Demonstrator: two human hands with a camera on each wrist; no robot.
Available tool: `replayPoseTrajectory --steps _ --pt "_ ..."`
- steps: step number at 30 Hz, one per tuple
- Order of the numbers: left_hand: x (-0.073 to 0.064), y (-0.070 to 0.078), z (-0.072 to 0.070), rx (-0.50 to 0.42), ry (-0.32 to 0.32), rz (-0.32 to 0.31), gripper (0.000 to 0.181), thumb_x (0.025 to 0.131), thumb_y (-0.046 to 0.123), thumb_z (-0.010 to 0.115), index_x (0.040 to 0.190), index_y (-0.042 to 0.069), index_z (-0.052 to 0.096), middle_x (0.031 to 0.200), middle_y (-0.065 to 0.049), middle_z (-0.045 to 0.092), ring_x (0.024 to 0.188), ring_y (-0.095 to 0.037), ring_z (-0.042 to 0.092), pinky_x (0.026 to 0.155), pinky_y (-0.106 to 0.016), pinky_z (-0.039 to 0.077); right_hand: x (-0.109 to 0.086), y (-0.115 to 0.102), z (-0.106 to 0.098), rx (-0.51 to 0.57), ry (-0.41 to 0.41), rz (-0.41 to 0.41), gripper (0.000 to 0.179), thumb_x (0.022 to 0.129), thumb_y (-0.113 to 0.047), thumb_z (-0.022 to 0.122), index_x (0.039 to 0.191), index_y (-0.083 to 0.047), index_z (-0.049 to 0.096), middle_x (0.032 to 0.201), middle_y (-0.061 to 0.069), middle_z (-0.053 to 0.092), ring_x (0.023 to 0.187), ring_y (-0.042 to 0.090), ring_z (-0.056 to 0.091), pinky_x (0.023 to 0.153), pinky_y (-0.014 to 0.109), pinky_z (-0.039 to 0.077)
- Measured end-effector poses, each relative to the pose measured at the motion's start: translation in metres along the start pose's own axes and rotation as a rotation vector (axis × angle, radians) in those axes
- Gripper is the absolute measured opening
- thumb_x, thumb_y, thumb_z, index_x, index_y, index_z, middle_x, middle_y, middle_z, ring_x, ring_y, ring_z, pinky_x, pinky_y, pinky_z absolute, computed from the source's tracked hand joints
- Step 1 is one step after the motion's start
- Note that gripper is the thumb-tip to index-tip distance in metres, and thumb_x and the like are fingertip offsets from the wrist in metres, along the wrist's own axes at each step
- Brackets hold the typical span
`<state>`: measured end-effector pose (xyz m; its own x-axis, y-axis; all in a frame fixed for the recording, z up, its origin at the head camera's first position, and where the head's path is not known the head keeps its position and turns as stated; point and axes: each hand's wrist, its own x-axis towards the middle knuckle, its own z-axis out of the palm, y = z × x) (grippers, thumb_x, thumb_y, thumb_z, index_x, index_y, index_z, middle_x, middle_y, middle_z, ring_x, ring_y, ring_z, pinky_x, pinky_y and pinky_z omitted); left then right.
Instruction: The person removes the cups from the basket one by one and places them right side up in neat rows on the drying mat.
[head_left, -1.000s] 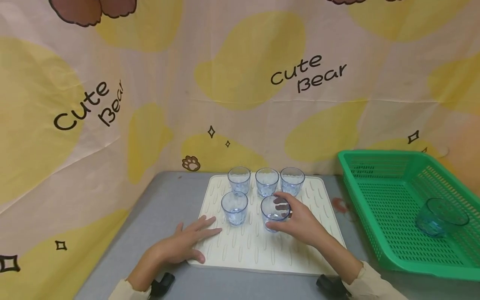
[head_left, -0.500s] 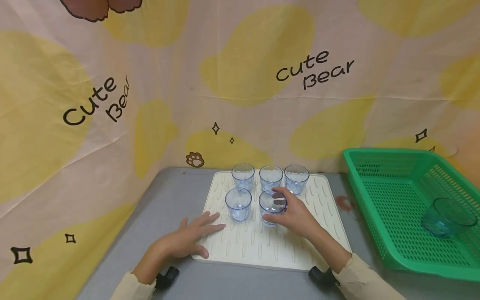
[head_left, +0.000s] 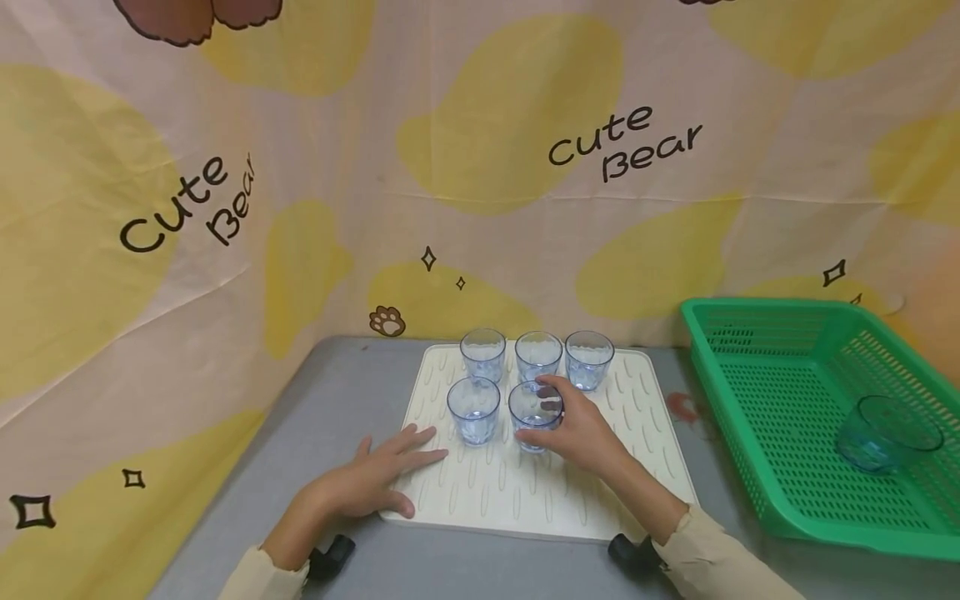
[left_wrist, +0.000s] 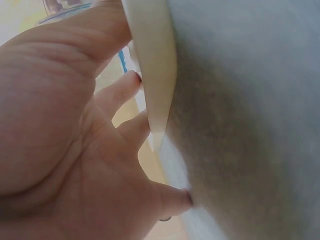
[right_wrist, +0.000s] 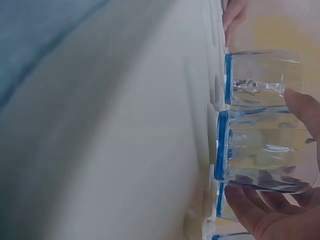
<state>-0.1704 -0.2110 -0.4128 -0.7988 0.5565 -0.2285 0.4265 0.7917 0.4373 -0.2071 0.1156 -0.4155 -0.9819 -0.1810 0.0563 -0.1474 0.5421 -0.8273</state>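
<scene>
My right hand [head_left: 576, 427] grips a clear bluish drinking glass [head_left: 534, 408], thumb on the near side and fingers around the right. In the right wrist view that glass [right_wrist: 265, 150] stands upright with its base at the white ridged mat [right_wrist: 135, 130]. Just left of it in the head view is another upright glass [head_left: 473, 414]. Behind them three more glasses form a row: left [head_left: 482, 354], middle [head_left: 537, 357] and right [head_left: 589, 358]. My left hand [head_left: 367, 481] lies with spread fingers on the mat's left front corner, its thumb at the edge.
A green plastic basket [head_left: 757, 492] stands to the right on the grey table [head_left: 330, 408]. Inside it one glass [head_left: 873, 437] lies tilted. A patterned cloth [head_left: 480, 150] hangs behind and at the left of the table.
My right hand has shifted the gripped glass a little to the left, narrowing the gap to the neighbouring front glass. My left hand stays at the mat's corner. The head view has moved slightly.
</scene>
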Motion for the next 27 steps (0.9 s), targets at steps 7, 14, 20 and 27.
replayPoseTrajectory --steps 7,14,20,27 --pt "-0.0008 0.0021 -0.0007 0.009 -0.005 -0.01 0.082 0.076 0.04 0.076 0.151 0.031 0.043 0.166 -0.006 0.026 0.154 -0.04 0.016 0.105 -0.084 0.0 0.0011 0.0019 0.0019 -0.031 0.015 0.026 0.088 0.071 -0.043 0.088 0.145 -0.019 0.046 0.137 0.005 0.061 0.123 0.025 0.061 0.102 0.048 0.05" --pt "-0.0011 0.0034 -0.0008 0.0 0.0 -0.013 0.082 0.076 0.038 0.076 0.151 0.032 0.043 0.166 -0.006 0.026 0.154 -0.04 0.014 0.105 -0.083 -0.002 0.001 0.001 0.0028 -0.017 0.028 0.031 0.088 0.071 -0.042 0.088 0.145 -0.019 0.046 0.135 0.004 0.062 0.121 0.025 0.062 0.1 0.047 0.051" --pt "0.0001 0.002 -0.0001 -0.006 -0.007 -0.027 0.082 0.075 0.038 0.077 0.15 0.034 0.044 0.166 -0.005 0.026 0.154 -0.039 0.014 0.106 -0.082 -0.002 -0.0002 0.0004 0.004 -0.047 0.052 0.038 0.091 0.069 -0.046 0.088 0.145 -0.019 0.046 0.136 0.007 0.061 0.122 0.027 0.061 0.101 0.05 0.049" --pt "0.0013 0.0019 0.0002 -0.005 -0.004 -0.028 0.082 0.075 0.037 0.077 0.15 0.034 0.044 0.166 -0.006 0.026 0.154 -0.039 0.014 0.106 -0.083 -0.003 -0.0013 -0.003 0.0046 -0.023 0.05 0.035 0.089 0.069 -0.038 0.09 0.145 -0.018 0.046 0.136 0.006 0.061 0.124 0.027 0.06 0.104 0.05 0.048"
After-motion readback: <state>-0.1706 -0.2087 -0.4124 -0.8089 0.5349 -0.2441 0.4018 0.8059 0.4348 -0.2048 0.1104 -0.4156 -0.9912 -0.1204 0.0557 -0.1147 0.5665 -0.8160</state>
